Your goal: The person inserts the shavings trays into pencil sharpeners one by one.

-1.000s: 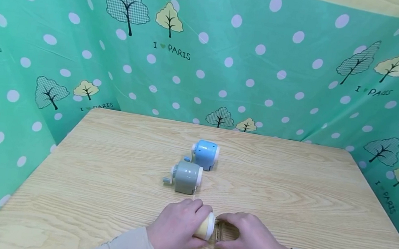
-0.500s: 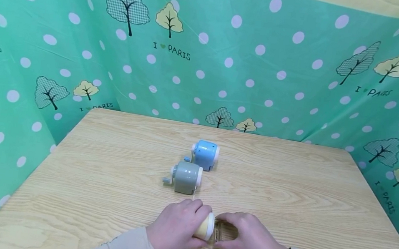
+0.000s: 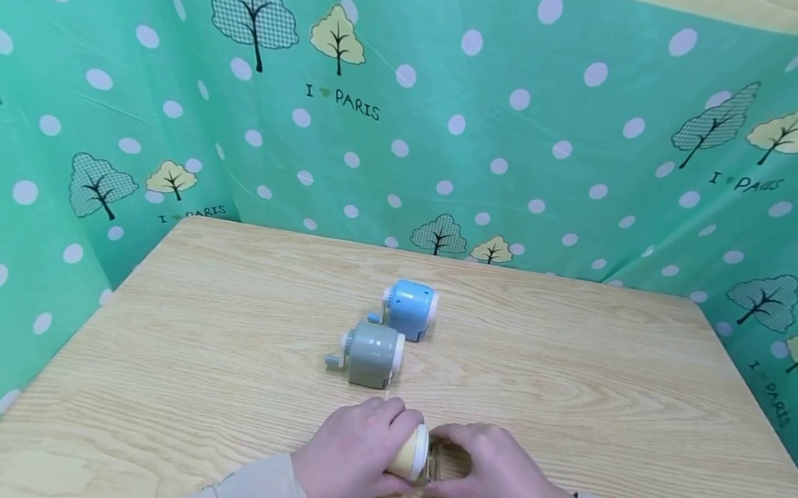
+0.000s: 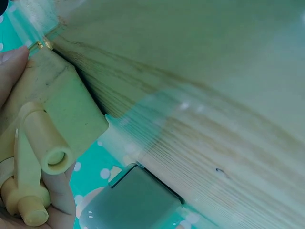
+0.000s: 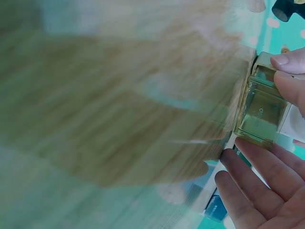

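Note:
In the head view my left hand [image 3: 355, 455] grips a pale yellow pencil sharpener [image 3: 405, 457] with a white front ring, near the table's front. Its crank handle [image 4: 47, 138] faces the left wrist camera. Between the thumb and fingers of my right hand [image 3: 503, 477] is a clear plastic shavings drawer [image 5: 262, 114], pinched at its edges and set against the sharpener's front, under the white ring. How deep it sits is hidden by the hands. In the right wrist view the other fingers [image 5: 252, 167] are spread below the drawer.
Beyond the hands a grey crank sharpener [image 3: 373, 357] stands on the wooden table [image 3: 579, 374]. Just behind it is a blue one [image 3: 412, 310]. A green dotted cloth [image 3: 348, 175] hangs round the table's back and sides.
My right hand has shifted slightly left, bringing the clear drawer closer to the yellow sharpener. The left hand and the other sharpeners have stayed in place.

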### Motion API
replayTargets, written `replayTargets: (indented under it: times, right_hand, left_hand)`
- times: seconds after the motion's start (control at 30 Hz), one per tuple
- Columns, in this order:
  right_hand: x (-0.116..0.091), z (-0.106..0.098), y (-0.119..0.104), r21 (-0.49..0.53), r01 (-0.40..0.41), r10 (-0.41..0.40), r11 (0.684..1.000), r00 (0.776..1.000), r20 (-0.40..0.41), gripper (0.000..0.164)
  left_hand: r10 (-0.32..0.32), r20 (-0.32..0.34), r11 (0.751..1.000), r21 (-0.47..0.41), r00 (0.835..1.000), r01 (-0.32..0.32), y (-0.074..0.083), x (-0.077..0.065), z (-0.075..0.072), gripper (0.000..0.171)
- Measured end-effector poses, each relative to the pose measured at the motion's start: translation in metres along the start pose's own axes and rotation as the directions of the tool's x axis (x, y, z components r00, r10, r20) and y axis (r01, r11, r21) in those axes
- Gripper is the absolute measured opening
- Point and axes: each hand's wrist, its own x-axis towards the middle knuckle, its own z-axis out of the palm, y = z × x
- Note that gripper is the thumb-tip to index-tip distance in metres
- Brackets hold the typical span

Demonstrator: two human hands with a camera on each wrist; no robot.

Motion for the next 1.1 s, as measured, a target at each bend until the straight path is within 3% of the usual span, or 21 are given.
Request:
replayTargets:
  times: [0.37,1.1]
  right_hand:
    - [0.0019,-0.0005,-0.0028,0.004,-0.01,0.01,1.0,1.0,0.008,0.059]
    - [0.0039,0.0028,-0.0032,0.025,-0.007,0.007,1.0,1.0,-0.005,0.058]
  left_hand:
    - [-0.004,0.037,1.0,-0.02,0.999,0.005,-0.0002,0.0005,-0.0012,0.059]
    - [0.008,0.017,1.0,-0.002,1.0,-0.008,-0.0006,0.0002,-0.001,0.056]
